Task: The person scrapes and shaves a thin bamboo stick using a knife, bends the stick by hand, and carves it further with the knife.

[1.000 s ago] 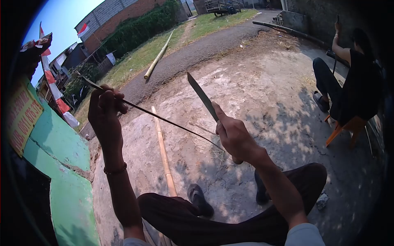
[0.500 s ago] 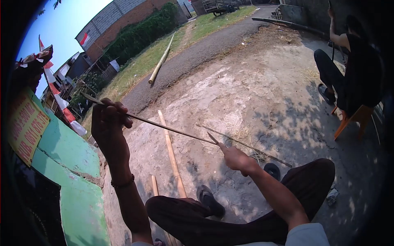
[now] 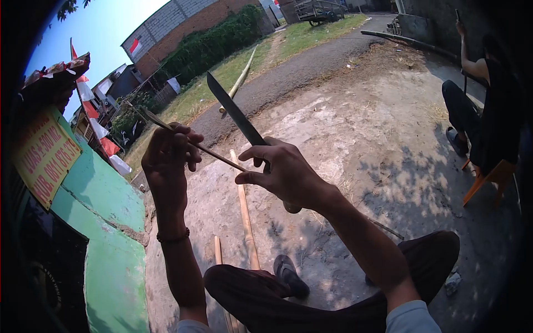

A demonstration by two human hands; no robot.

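Note:
A thin bamboo strip point(image 3: 217, 157) slants down to the right from my left hand point(image 3: 168, 158), whose fingers pinch it near its upper end. My right hand point(image 3: 294, 176) grips a large knife by the handle, and its long dark blade point(image 3: 236, 112) points up and to the left. The strip's lower end reaches the thumb and forefinger of my right hand; whether they press on it I cannot tell. Most of the knife's handle is hidden in my palm, with its butt showing below.
Bamboo poles point(image 3: 244, 213) lie on the ground before my knees, and a longer pole point(image 3: 240, 82) by the road. A thin stick point(image 3: 386, 228) lies near my right knee. At the right a person point(image 3: 499, 111) sits on an orange stool point(image 3: 488, 180). A green wall point(image 3: 111, 277) stands left.
My right hand has come up and left toward my left hand, its knife blade now raised above the strip. Less of the strip shows between the hands. The view has shifted slightly.

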